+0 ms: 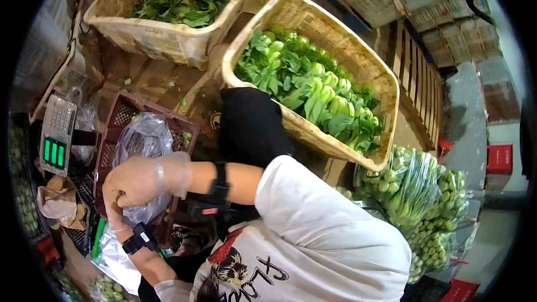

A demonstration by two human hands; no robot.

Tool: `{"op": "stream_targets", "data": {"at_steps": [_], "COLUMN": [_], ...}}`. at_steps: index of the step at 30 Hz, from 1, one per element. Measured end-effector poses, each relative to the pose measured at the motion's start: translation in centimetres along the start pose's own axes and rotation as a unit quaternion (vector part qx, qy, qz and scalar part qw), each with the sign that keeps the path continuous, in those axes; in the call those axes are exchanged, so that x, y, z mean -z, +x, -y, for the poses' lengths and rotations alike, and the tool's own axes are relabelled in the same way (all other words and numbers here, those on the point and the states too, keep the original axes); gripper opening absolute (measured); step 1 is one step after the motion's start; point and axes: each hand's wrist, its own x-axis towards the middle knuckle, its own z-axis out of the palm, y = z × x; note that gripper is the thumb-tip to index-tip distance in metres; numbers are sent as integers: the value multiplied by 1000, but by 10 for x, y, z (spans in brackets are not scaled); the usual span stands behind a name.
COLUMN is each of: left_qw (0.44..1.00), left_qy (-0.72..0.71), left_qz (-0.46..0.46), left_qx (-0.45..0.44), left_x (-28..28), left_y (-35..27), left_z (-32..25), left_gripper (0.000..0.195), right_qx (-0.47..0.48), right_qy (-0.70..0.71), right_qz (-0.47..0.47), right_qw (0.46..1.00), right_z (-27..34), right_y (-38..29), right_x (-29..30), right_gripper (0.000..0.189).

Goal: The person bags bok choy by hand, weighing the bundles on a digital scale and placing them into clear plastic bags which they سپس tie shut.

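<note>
My right hand (pixel 140 180), in a clear disposable glove, reaches across from the right with its fingers curled. Directly below it is my left hand (pixel 113 209), also gloved and touching it. Both are over a clear plastic bag (pixel 144 134) in a maroon plastic crate (pixel 191 128). The right hand is blurred and covers part of the bag. Whether the fingers pinch the bag or anything else cannot be made out.
A digital scale (pixel 56 136) with a lit display stands left of the crate. Beyond are a large crate (pixel 310 123) of bok choy (pixel 323 88) and another crate (pixel 147 35) of loose leaves (pixel 184 2). Bagged greens (pixel 409 193) lie at right, near a wooden pallet (pixel 415 84).
</note>
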Motion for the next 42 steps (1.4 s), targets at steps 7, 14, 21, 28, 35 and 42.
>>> {"op": "stream_targets", "data": {"at_steps": [7,14,21,28,35,42], "left_qw": [995,960,790,712,685,717], "left_qy": [95,191,415,577,637,591], "left_qz": [32,189,442,374,306,329], "left_qx": [19,-84,-89,-145,-175,-169], "left_x": [-48,-243,-501,-625,-637,-635], "left_y": [-29,-11,-6,17,24,34], "left_z": [-86,-196,-181,-47,-31,-25], "left_gripper": [29,27,34,58,65,47], "right_qx": [-233,-570,-589,-582,-621,-684], "right_qy": [-175,-266,-226,-272,-117,-393], "right_qz": [-339,-283,-239,-238,-303,-91], "right_qw": [894,725,738,728,713,607], "right_z": [-7,-124,-162,-153,-127,-114], "right_y": [-233,-482,-497,-491,-562,-510], "right_x": [141,202,188,185,204,181], "right_gripper": [24,34,55,45,35,49]}}
